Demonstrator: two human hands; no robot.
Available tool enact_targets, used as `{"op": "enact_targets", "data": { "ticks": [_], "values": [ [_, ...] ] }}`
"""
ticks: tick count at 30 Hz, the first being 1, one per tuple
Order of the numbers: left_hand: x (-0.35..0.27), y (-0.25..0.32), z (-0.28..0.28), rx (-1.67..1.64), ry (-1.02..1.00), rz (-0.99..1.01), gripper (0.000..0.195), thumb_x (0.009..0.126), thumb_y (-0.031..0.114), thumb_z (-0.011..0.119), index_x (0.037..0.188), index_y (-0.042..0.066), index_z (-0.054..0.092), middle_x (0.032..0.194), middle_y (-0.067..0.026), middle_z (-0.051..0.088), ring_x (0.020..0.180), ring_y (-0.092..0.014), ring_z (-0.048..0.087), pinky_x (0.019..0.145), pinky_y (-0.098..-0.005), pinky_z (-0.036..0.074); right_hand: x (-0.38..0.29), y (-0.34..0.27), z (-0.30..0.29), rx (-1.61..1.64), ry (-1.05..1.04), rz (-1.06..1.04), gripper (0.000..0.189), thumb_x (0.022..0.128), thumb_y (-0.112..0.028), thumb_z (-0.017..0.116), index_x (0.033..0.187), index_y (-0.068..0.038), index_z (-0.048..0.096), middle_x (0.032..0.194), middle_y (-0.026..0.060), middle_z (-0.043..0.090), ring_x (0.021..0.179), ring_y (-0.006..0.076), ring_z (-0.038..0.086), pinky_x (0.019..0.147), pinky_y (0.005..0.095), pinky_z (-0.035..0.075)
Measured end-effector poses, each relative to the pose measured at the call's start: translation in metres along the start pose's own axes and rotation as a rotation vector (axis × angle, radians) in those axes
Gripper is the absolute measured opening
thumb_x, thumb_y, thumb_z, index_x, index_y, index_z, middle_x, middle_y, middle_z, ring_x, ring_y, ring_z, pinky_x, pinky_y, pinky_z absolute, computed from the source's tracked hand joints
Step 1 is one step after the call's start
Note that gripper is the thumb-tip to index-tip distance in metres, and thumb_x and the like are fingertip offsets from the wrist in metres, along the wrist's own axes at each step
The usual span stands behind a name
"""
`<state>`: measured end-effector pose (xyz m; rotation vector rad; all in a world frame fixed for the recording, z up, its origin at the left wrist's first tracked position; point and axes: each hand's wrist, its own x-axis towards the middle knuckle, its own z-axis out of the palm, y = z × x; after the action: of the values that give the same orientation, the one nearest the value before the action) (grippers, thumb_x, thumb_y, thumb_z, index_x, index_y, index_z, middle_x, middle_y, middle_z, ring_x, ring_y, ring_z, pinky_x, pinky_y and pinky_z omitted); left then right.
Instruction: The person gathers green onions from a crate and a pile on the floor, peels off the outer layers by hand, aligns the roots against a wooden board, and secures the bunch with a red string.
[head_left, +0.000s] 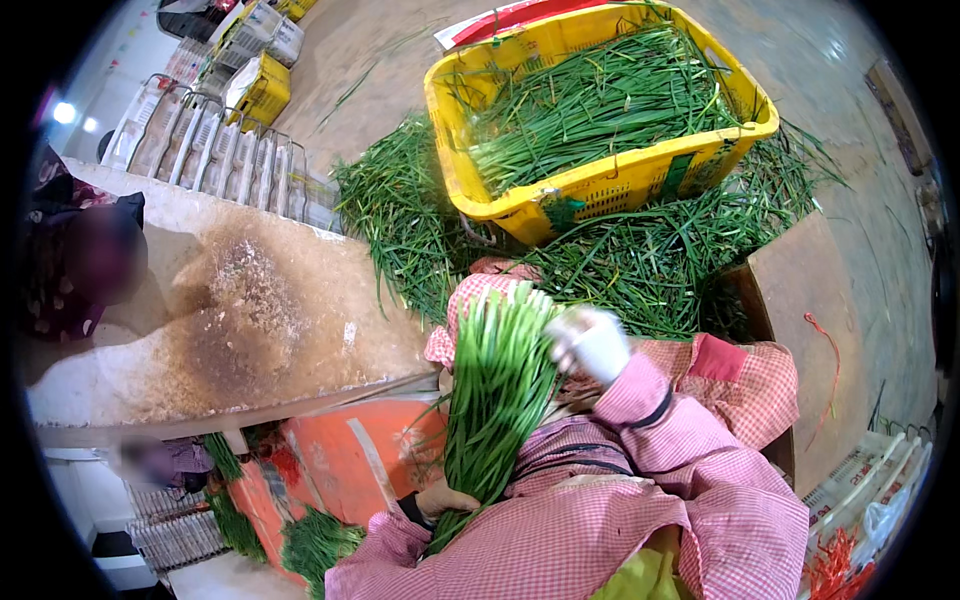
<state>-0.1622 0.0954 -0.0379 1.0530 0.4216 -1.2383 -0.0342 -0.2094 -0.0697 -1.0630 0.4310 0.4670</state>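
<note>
A large bundle of green garlic chives (499, 375) lies upright along my lap, its pale stem ends pointing away from me. My left hand (448, 501) is closed around the leafy end close to my body. My right hand (592, 341), in a white covering and blurred, is at the right side of the bundle near the pale stems; its fingers are bent, and whether they hold any strands is unclear. In front stands a yellow plastic crate (600, 187) with more chives (600, 105) inside.
Loose chives (637, 255) heap around the crate. A stained table (300, 322) stands at left, beside an orange surface (360, 450) with bundles. At right, a board (806, 337) bears a red tie (825, 352). Two people (75, 262) are partly visible at left.
</note>
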Motion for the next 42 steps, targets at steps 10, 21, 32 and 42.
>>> {"op": "enact_targets", "data": {
  "ticks": [10,21,32,42],
  "values": [
    [-0.015,0.003,0.031,0.429,0.365,0.155,0.061,0.062,0.007,0.074,0.117,0.001,0.048,0.106,-0.0068,0.058,0.093,-0.018,0.056,0.083,-0.0313,0.044,-0.007,-0.032,-0.027,-0.485,-0.072,-0.203,0.065,0.071,-0.020,0.069,0.125,-0.003,0.038,0.116,0.0135,0.050,0.090,0.0205,0.056,0.080,0.0290,0.045],
    [-0.016,0.042,0.004,1.519,1.161,0.339,0.049,0.071,0.036,0.065,0.113,0.013,0.052,0.080,-0.0151,0.063,0.071,-0.034,0.061,0.061,-0.0414,0.049,0.016,0.100,-0.048,0.311,-0.289,0.141,0.027,0.081,-0.004,0.058,0.108,-0.003,0.056,0.082,0.0037,0.062,0.055,0.0065,0.053,0.047,0.0190,0.044],
    [-0.002,0.039,-0.012,1.673,1.142,0.298,0.053,0.071,0.031,0.065,0.118,0.014,0.046,0.086,-0.0146,0.062,0.074,-0.034,0.060,0.062,-0.0410,0.048,-0.016,0.053,-0.060,-0.422,-0.159,-0.126,0.018,0.079,0.003,0.055,0.096,-0.001,0.060,0.074,0.0030,0.059,0.065,0.0096,0.054,0.061,0.0217,0.046],
    [-0.015,0.051,-0.019,1.856,1.129,0.221,0.062,0.066,0.029,0.069,0.121,0.010,0.045,0.075,-0.0111,0.059,0.068,-0.029,0.058,0.062,-0.0401,0.045,0.004,-0.039,-0.252,-1.149,1.017,-0.316,0.023,0.070,-0.004,0.061,0.093,-0.007,0.061,0.088,0.0137,0.061,0.077,0.0269,0.059,0.071,0.0346,0.048]
  ]
}}
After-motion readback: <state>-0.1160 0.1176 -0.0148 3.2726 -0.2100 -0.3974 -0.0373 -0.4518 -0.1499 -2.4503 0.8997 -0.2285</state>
